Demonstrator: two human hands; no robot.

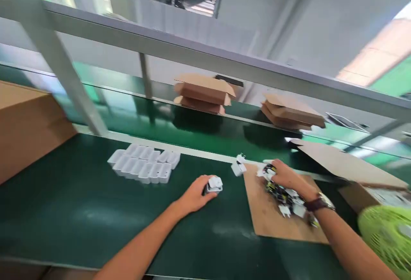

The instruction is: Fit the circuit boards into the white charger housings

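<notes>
My left hand point(198, 195) is closed around a small white case point(214, 185) at the middle of the dark green table. Over the brown cardboard sheet point(257, 211), my right hand point(280, 174) has its fingers bent down at a pile of small parts point(284, 198), white, black and yellow. What those fingers hold, if anything, is blurred. Several white cases point(141, 164) stand grouped in rows at the left. Between my hands, near the table's back edge, sits another white case point(238, 168) with a white plug-like piece by it.
A large cardboard box point(32, 121) stands at the far left. Stacked flat cartons point(204, 93) lie behind the table's rail. At the right are an open carton point(362, 198) and a lime-green fan point(385, 233). A metal beam point(192, 51) crosses above the table.
</notes>
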